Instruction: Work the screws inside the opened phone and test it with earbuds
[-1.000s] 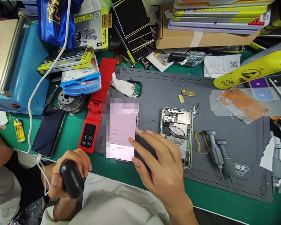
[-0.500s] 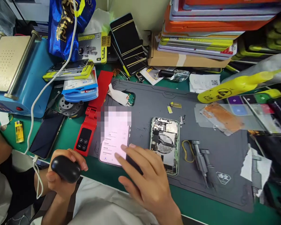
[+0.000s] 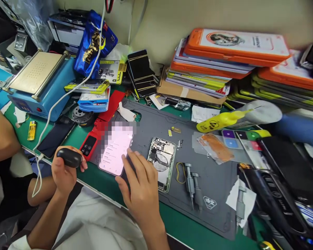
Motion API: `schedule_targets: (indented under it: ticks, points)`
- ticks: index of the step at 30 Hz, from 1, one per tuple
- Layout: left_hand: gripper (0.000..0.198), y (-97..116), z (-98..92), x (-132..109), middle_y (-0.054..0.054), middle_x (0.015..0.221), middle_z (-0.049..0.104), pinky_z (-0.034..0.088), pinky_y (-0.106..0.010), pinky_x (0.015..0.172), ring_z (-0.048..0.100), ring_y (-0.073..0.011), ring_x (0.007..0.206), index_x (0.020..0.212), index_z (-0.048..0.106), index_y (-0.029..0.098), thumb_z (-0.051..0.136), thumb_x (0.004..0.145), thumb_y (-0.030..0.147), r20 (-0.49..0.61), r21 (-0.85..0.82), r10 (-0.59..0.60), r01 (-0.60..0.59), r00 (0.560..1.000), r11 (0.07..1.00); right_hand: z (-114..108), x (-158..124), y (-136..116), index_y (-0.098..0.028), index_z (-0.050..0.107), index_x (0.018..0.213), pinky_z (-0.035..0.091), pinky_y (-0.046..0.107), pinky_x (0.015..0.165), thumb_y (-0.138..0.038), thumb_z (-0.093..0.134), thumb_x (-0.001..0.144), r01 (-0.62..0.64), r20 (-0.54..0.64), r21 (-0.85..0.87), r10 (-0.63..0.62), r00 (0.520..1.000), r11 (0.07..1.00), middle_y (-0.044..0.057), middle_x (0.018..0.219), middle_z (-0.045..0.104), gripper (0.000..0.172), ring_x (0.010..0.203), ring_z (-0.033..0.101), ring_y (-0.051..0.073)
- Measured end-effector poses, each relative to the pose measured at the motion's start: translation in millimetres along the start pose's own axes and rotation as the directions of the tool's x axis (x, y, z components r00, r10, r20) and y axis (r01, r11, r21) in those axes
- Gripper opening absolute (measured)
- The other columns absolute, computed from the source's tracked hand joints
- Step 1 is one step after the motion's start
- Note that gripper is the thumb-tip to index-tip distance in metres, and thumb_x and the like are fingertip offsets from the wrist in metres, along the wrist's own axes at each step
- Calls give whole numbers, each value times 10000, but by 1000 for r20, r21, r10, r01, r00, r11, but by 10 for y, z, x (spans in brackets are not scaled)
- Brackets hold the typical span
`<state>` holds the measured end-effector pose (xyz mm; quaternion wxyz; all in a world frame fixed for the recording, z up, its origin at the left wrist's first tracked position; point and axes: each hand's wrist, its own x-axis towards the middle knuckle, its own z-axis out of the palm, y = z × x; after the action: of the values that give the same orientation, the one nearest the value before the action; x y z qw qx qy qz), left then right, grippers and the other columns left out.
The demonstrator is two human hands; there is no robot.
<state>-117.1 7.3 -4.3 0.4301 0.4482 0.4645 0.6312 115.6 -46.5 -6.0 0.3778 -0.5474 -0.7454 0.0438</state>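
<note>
My left hand [image 3: 65, 175] is wrapped round a small, smooth black oval case [image 3: 70, 157], held above the bench's front edge. Flat on the grey mat lies a phone [image 3: 113, 158] with a bright pinkish-white screen showing lines of text; its upper part is blurred out. My right hand [image 3: 142, 184] is over the phone's lower right edge, fingers spread and nothing in them. Whether a fingertip touches the glass I cannot tell. To the right of that hand, partly covered by it, lies an opened phone [image 3: 163, 161] with its inner parts exposed.
Screwdrivers [image 3: 190, 184] and a yellow rubber band [image 3: 181, 173] lie on the mat [image 3: 211, 180]. A red hinged device [image 3: 88, 146], a dark phone [image 3: 57, 137] and a blue heating machine [image 3: 45, 95] stand leftward. Stacked boxes [image 3: 203, 69] line the back. Another person's arm [image 3: 2, 132] rests at far left.
The view has shifted, showing more of the bench's back and right side. My right hand stays by the lit phone, and my left hand still holds the black case, now tilted differently.
</note>
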Motion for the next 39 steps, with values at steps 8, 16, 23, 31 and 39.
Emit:
schedule_targets:
  ticks: [8, 16, 23, 31, 39]
  points:
    - [463, 14, 48, -67, -9, 719, 712, 505, -204, 409, 666, -149, 512, 935, 647, 188, 641, 1004, 645, -87, 64, 6, -1, 996, 998, -47, -33, -29, -206, 734, 1339, 471, 445, 1200, -327, 536, 1147, 118, -38, 118, -115, 993, 986, 96, 1498, 672, 302, 1429, 575, 261]
    - [472, -6, 16, -101, -4, 689, 696, 492, -215, 400, 660, -161, 503, 944, 646, 193, 623, 999, 661, -100, 51, -65, 71, 993, 996, 57, -47, -34, -197, 743, 1289, 449, 456, 1219, -296, 575, 1129, 136, 50, 68, -139, 989, 988, 101, 1548, 648, 252, 1452, 570, 268]
    - [462, 16, 2, -116, -1, 655, 682, 496, -219, 399, 668, -170, 493, 936, 675, 192, 638, 996, 648, -80, 38, -89, 93, 993, 995, 23, -63, -22, -149, 678, 1441, 466, 451, 1201, -283, 488, 1157, 44, 24, -6, -44, 999, 999, 137, 1471, 684, 366, 1427, 590, 278]
    - [535, 47, -16, -33, -6, 663, 714, 563, -289, 406, 666, -192, 474, 951, 745, 224, 676, 962, 754, 20, 10, -87, 87, 996, 996, -7, -37, -27, -164, 743, 1276, 502, 439, 1104, -321, 446, 1173, -56, -51, -40, 54, 997, 998, 134, 1304, 733, 351, 1298, 647, 268]
    - [516, 69, -48, 8, -16, 657, 709, 555, -309, 424, 667, -198, 488, 974, 768, 235, 680, 970, 744, 100, 17, -111, 110, 989, 994, 77, 61, -57, -197, 751, 1309, 492, 425, 1135, -422, 389, 1191, 44, 76, -68, -39, 996, 997, 125, 1259, 748, 442, 1278, 628, 240]
